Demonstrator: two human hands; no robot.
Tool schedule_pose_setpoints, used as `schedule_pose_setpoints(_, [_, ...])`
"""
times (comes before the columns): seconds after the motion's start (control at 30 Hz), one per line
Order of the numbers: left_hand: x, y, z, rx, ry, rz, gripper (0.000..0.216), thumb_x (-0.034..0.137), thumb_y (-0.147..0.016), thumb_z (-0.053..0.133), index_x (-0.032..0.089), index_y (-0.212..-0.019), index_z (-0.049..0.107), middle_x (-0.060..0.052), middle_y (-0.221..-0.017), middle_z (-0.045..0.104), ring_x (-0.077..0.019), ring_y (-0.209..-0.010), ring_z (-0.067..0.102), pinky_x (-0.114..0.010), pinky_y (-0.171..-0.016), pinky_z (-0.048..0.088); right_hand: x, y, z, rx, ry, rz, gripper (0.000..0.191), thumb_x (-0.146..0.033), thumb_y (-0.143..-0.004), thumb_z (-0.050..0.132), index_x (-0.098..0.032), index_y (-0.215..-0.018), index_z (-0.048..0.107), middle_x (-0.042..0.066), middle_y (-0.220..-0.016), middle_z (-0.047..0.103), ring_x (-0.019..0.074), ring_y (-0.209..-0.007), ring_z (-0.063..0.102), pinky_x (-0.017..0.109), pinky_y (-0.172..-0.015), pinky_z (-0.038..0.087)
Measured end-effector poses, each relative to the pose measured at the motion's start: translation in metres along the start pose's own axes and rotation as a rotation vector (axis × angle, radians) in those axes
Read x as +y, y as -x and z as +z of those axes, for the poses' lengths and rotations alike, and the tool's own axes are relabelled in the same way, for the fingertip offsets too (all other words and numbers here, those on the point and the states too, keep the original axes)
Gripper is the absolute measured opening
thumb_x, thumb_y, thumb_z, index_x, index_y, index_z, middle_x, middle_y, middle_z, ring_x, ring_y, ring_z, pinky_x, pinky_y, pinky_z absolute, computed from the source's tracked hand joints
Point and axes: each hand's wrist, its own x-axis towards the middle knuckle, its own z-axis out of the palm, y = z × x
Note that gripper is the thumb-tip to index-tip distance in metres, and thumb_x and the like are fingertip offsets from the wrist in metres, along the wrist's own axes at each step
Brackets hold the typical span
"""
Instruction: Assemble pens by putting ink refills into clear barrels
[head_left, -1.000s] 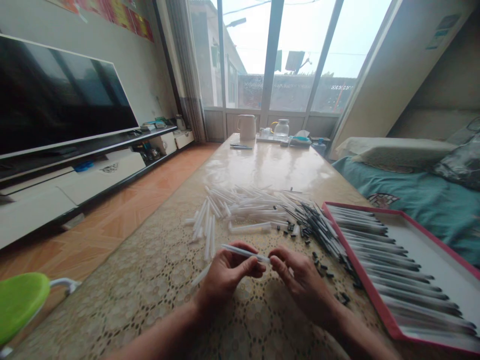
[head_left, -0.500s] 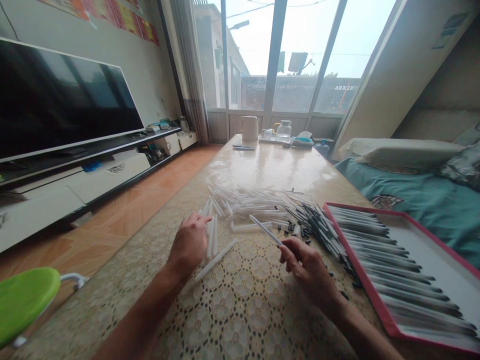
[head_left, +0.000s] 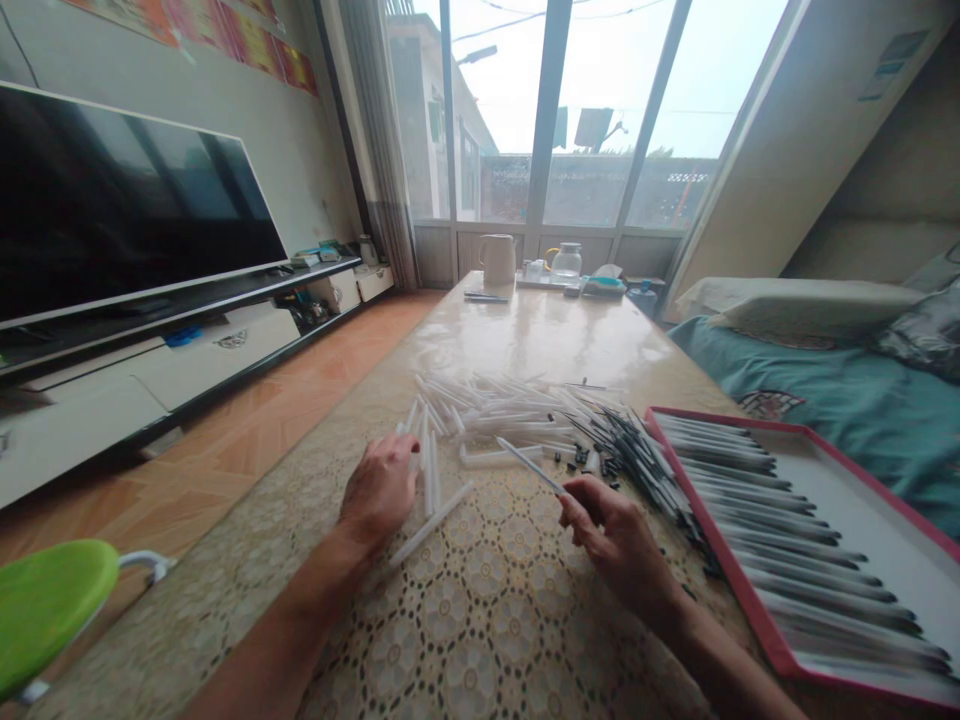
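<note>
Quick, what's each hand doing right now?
Left hand: at the white tubes, fingertips partly hidden; can't tell whether it grips one.
Right hand: closed, holding a slim pen between thumb and fingers.

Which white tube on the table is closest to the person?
The slanted tube, just right of the left hand. Its lower end comes nearest the person; the other loose tubes lie farther up the table.

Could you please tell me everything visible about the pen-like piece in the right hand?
The pen-like piece is slim and pale, seemingly plastic, with a tapered far end. The right hand pinches and hides its near end. It points forward and leftward above the table; whether it touches the white tubes is unclear.
</note>
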Motion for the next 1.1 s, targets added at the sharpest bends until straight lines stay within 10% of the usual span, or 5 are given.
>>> schedule_pose_setpoints(0.23, [0.019, 0.006, -0.009, 0.14, 0.619, -0.101, 0.026, 0.016, -0.074, 0.055, 0.018, -0.099, 0.06, -0.003, -0.08, 0.06, -0.0176, -0.072, 0.058, -0.032, -0.072, 0.046, -0.004, 0.001, -0.006, 0.107, 0.052, -0.025, 0.02, -0.033, -0.087, 0.046, -0.018, -0.087, 0.059, 0.001, -0.067, 0.058, 0.0142, -0.06, 0.053, 0.024, -0.056, 0.04])
schedule_pose_setpoints(0.43, [0.056, 0.027, 0.005, -0.401, 1.562, -0.333, 0.025, 0.03, -0.077, 0.062, 0.014, -0.095, 0.065, -0.002, -0.07, 0.062, -0.0101, -0.061, 0.057, -0.023, -0.061, 0.045, -0.011, 0.003, -0.017, 0.255, 0.097, -0.068, 0.016, -0.027, -0.082, 0.047, -0.017, -0.081, 0.06, 0.002, -0.068, 0.058, 0.0157, -0.064, 0.054, 0.025, -0.059, 0.04])
schedule_pose_setpoints(1.1, [0.066, 0.031, 0.019, -0.335, 1.546, -0.413, 0.027, 0.04, -0.072, 0.067, 0.015, -0.075, 0.058, 0.003, -0.06, 0.058, -0.0057, -0.046, 0.05, -0.018, -0.045, 0.036, -0.012, 0.006, -0.01, 0.226, 0.171, -0.171, 0.009, -0.02, -0.079, 0.049, -0.017, -0.076, 0.057, -0.003, -0.06, 0.049, 0.0115, -0.053, 0.045, 0.023, -0.052, 0.036])
